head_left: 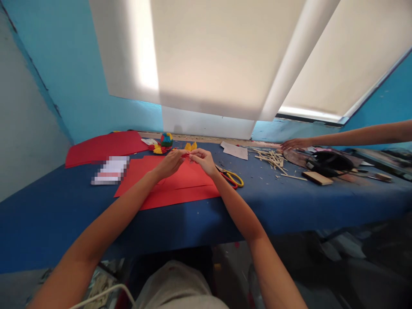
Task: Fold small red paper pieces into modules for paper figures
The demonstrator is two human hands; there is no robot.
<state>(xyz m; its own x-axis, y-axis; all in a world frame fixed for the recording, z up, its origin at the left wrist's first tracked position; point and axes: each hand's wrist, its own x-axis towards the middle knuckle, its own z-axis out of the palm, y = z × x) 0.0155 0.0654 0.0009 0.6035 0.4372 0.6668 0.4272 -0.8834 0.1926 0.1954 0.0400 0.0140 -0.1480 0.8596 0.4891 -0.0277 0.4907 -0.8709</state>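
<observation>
My left hand (172, 163) and my right hand (202, 160) meet above red paper sheets (180, 195) on the blue table. Between their closed fingertips is a small red paper piece (186, 155), pinched from both sides. Just behind the hands lies a folded yellow paper piece (191, 146). A round blue, green and yellow paper model (166, 139) stands behind my left hand, with red and yellow folded pieces (157, 148) beside it. Scissors with yellow and red handles (234, 179) rest to the right of the sheets, partly behind my right forearm.
More red sheets (106, 148) and a blurred white item (111, 171) lie left. To the right are white paper (234, 150), thin wooden sticks (272, 159), a wooden block (317, 178) and a black object (331, 163). Another person's hand (298, 143) reaches in from the right.
</observation>
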